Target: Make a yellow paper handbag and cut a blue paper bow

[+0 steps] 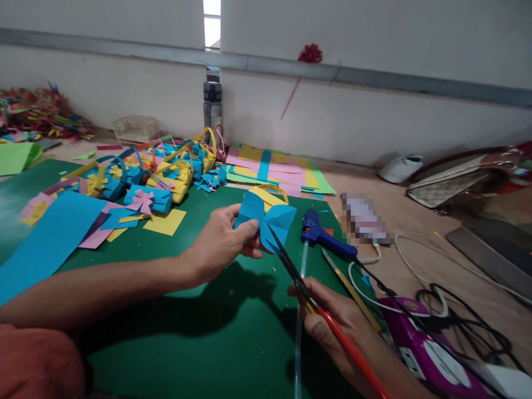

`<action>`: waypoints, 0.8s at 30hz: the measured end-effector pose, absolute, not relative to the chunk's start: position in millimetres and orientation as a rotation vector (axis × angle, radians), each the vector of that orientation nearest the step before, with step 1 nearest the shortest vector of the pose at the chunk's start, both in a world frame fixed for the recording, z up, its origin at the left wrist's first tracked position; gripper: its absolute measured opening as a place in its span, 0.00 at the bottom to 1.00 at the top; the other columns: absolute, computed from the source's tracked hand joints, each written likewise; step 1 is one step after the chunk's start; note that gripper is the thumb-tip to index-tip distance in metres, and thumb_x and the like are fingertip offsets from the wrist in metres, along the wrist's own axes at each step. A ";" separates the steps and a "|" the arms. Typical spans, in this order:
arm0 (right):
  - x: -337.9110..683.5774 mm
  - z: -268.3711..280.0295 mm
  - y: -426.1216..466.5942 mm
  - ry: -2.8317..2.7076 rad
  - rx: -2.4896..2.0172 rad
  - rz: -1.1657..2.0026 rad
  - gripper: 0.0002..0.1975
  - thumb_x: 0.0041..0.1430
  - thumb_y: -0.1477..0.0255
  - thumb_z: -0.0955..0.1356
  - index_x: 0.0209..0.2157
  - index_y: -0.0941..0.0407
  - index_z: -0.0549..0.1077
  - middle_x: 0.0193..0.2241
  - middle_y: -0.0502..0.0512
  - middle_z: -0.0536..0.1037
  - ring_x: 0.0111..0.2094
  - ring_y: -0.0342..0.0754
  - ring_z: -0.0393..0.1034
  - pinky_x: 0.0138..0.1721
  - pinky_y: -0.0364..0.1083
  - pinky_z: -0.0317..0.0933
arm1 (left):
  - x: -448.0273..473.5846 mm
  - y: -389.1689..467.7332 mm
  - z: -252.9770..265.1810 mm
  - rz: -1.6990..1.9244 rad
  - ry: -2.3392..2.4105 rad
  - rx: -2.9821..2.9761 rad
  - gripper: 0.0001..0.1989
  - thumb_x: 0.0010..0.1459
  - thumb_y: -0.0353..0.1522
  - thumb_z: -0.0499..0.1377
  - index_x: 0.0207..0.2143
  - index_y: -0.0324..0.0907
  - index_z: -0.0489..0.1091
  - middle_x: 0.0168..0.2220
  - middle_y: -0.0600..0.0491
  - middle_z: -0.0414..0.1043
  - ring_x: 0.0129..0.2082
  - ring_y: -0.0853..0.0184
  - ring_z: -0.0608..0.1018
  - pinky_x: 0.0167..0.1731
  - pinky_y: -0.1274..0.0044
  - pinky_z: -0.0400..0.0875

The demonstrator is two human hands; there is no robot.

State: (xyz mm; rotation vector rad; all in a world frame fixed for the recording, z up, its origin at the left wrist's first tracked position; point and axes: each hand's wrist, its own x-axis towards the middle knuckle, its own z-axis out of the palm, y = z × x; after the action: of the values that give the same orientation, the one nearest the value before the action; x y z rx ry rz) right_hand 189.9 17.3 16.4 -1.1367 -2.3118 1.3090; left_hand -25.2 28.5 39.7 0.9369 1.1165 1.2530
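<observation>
Between the thumb and fingers of my left hand [222,238] is a piece of blue paper [279,217], creased and partly cut into petal-like lobes. My right hand [328,316] grips a pair of scissors [296,272] with red handles, their blades pointing up and left. The blade tips lie at the lower part of the blue paper, near its centre. Just behind the paper stands a yellow paper piece with a curved handle [270,195], mostly hidden. A blue glue gun [322,233] with a clear glue stick lies right of the paper on the green mat [187,332].
Several small paper baskets [149,197] in blue, yellow and pink stand at the left. Coloured sheets [286,169] lie behind. At right are a phone [363,217], a knife [351,288], a purple power strip [428,343], tangled cables and a bag [453,177]. A bottle [213,105] stands by the wall.
</observation>
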 end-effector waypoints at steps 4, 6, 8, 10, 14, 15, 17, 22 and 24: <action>188.1 17.2 18.0 -2.296 -1.131 1.322 0.18 0.59 0.54 0.58 0.38 0.54 0.65 0.21 0.45 0.57 0.20 0.41 0.50 0.20 0.41 0.49 | -25.9 28.4 38.6 1.256 1.110 0.940 0.06 0.55 0.27 0.55 0.26 0.38 0.61 0.21 0.59 0.67 0.21 0.75 0.75 0.23 0.80 0.76; 187.7 17.1 18.3 -2.303 -1.136 1.315 0.19 0.59 0.53 0.58 0.37 0.54 0.65 0.21 0.45 0.57 0.20 0.41 0.50 0.20 0.41 0.48 | -26.3 27.9 38.2 1.257 1.102 0.941 0.06 0.55 0.27 0.55 0.26 0.38 0.61 0.21 0.60 0.67 0.21 0.75 0.75 0.23 0.81 0.76; 187.9 16.4 18.6 -2.308 -1.143 1.298 0.19 0.59 0.53 0.58 0.37 0.54 0.65 0.21 0.45 0.57 0.20 0.40 0.50 0.20 0.40 0.48 | -26.5 27.4 38.0 1.259 1.099 0.937 0.06 0.55 0.27 0.55 0.26 0.38 0.61 0.21 0.60 0.66 0.20 0.75 0.75 0.23 0.81 0.76; 188.4 15.5 18.7 -2.305 -1.148 1.287 0.19 0.59 0.53 0.58 0.37 0.54 0.65 0.20 0.44 0.56 0.19 0.40 0.49 0.19 0.40 0.48 | -26.5 27.3 37.8 1.260 1.096 0.938 0.06 0.55 0.27 0.55 0.26 0.38 0.61 0.20 0.60 0.66 0.20 0.76 0.75 0.23 0.81 0.76; 189.0 14.0 18.9 -2.299 -1.178 1.254 0.17 0.58 0.56 0.59 0.36 0.54 0.66 0.20 0.44 0.56 0.19 0.41 0.49 0.20 0.40 0.48 | -25.9 28.0 37.8 1.253 1.094 0.945 0.06 0.56 0.27 0.54 0.26 0.38 0.61 0.21 0.59 0.67 0.21 0.75 0.75 0.23 0.81 0.76; 188.8 13.8 18.9 -2.298 -1.188 1.244 0.16 0.58 0.57 0.59 0.36 0.54 0.66 0.20 0.44 0.56 0.20 0.41 0.50 0.20 0.40 0.49 | -25.8 28.3 37.9 1.251 1.099 0.944 0.06 0.56 0.27 0.54 0.26 0.38 0.60 0.21 0.59 0.67 0.20 0.75 0.75 0.23 0.82 0.75; 188.4 13.5 18.9 -2.296 -1.201 1.234 0.14 0.58 0.59 0.60 0.36 0.54 0.66 0.20 0.44 0.57 0.19 0.41 0.50 0.20 0.40 0.50 | -25.6 28.8 38.0 1.252 1.103 0.942 0.06 0.56 0.27 0.54 0.26 0.38 0.60 0.21 0.59 0.67 0.20 0.76 0.75 0.22 0.82 0.75; 186.5 15.1 18.1 -2.272 -1.237 1.220 0.11 0.55 0.62 0.61 0.34 0.54 0.68 0.19 0.44 0.57 0.18 0.41 0.50 0.18 0.40 0.50 | -26.0 29.1 36.9 1.249 1.107 0.944 0.06 0.56 0.27 0.54 0.26 0.38 0.60 0.21 0.59 0.67 0.21 0.75 0.75 0.23 0.81 0.76; 185.6 17.1 17.3 -2.263 -1.257 1.230 0.10 0.54 0.63 0.61 0.33 0.54 0.68 0.18 0.44 0.56 0.18 0.41 0.50 0.18 0.40 0.50 | -26.1 29.2 36.6 1.248 1.113 0.945 0.06 0.56 0.27 0.54 0.26 0.38 0.60 0.21 0.59 0.67 0.21 0.75 0.75 0.24 0.80 0.76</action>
State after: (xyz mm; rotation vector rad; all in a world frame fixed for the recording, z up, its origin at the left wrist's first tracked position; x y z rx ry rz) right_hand 185.6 17.3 17.1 -1.2574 -2.2626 1.2301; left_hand -26.1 29.2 36.6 0.9447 1.1127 1.2476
